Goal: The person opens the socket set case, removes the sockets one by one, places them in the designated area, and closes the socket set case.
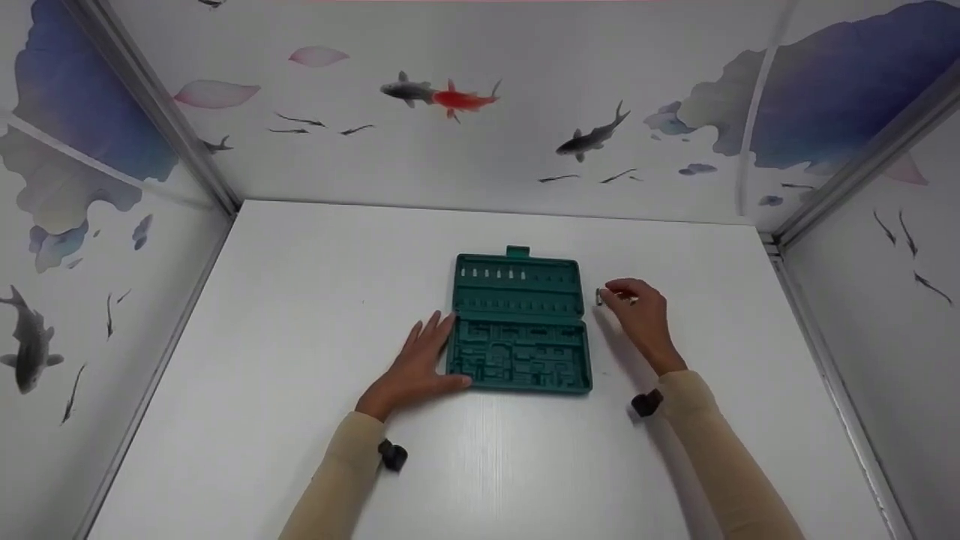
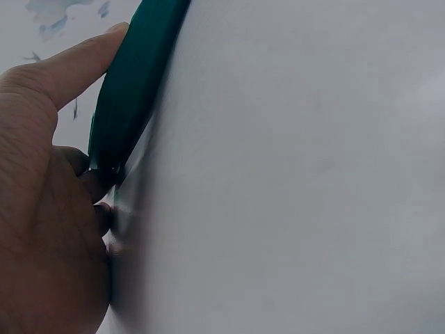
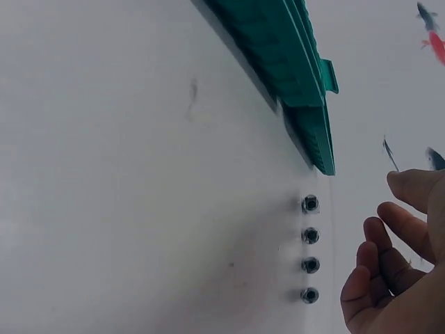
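Observation:
A green plastic tool case [image 1: 519, 322] lies unfolded on the table, its moulded recesses facing up. Several small silver bits [image 1: 486, 274] stand in the left part of its upper row. My left hand [image 1: 416, 371] rests at the case's left side, fingers straight along the edge and thumb at the front corner; in the left wrist view the thumb [image 2: 87, 66] touches the green wall. To the right of the case, my right hand [image 1: 637, 315] hovers by several small metal sockets [image 3: 311, 235] in a row. Its thumb and fingers are apart, with nothing between them.
The white table [image 1: 300, 300] is bounded by a back wall [image 1: 480, 165] and side walls printed with fish and leaves. A latch tab [image 1: 517, 251] sticks out from the far edge of the case. Black wrist cameras [image 1: 392, 455] sit on both sleeves.

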Motion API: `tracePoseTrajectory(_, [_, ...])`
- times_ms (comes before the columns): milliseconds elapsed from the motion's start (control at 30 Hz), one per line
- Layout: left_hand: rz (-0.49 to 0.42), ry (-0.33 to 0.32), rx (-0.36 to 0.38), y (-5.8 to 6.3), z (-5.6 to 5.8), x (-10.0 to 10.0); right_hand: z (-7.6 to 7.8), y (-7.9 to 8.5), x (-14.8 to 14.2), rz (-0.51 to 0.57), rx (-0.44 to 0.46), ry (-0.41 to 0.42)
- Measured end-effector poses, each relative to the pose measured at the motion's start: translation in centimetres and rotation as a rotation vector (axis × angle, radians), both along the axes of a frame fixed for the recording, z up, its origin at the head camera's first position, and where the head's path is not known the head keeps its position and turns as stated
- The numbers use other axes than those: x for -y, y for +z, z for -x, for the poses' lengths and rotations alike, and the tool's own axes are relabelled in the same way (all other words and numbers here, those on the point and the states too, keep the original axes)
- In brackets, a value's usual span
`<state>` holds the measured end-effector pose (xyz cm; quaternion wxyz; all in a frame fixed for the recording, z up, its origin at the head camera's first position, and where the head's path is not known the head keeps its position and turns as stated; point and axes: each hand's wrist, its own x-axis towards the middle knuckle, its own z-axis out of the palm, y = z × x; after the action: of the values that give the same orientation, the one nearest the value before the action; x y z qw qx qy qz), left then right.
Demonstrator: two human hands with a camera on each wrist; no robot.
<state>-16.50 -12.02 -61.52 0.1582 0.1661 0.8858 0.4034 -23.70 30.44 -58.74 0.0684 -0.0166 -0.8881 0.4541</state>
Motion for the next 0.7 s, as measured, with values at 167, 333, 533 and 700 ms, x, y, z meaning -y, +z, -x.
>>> tracePoseTrajectory(167, [0.008, 0.0, 0.003, -0.2, 0.0, 0.0, 0.4, 0.5, 2.2, -0.003, 0.016, 0.106])
tracePoseTrajectory(333, [0.02, -0.003, -0.008, -0.3, 0.3, 0.1, 1.2, 1.1, 4.3, -0.016, 0.05, 0.23])
tracePoseTrajectory(533, [0.012, -0.004, -0.011, -0.1, 0.4, -0.1, 2.5, 1.0, 6.0, -0.041, 0.05, 0.334])
tracePoseTrajectory(700, [-0.01, -0.001, -0.007, -0.1, 0.1, -0.1, 3.6, 1.1, 7.3, -0.086, 0.065, 0.393])
